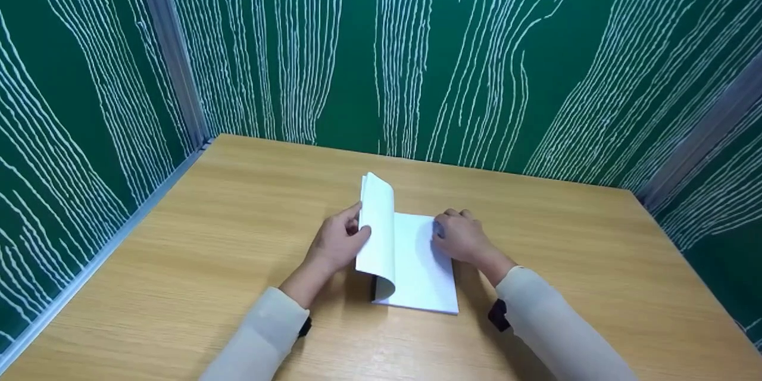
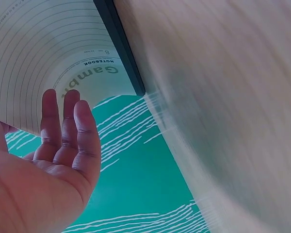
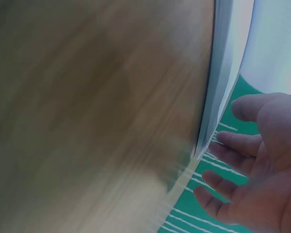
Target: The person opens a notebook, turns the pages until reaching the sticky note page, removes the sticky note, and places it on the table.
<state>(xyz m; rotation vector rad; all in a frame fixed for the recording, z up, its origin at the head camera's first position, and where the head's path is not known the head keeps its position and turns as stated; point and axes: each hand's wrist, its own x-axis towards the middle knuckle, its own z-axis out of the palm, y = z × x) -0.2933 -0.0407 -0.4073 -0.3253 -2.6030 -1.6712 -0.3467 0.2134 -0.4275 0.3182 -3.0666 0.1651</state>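
- Bare left hand (image 1: 339, 242), its pale-grey-sleeved left arm (image 1: 256, 339) pointing toward one o'clock: thumb (image 1: 361, 236) pinching (three fingers (image 2: 87, 136) extended).
- Bare right hand (image 1: 464, 237), its pale-grey-sleeved right arm (image 1: 562, 321) toward eleven: fingers (image 3: 233, 158) loosely bent.

We see a light wood-grained desk (image 1: 536, 220), a green back wall (image 1: 351, 95) streaked with wavy white lines (image 1: 405, 59) rising beyond the desk's far edge, similarly lined green side panels (image 1: 53, 53) on the left and right, and a grey post (image 1: 171, 41) standing at each far corner.

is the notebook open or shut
The notebook is open: the left hand holds a bent fold of leaves raised, and a white page shows beside it.
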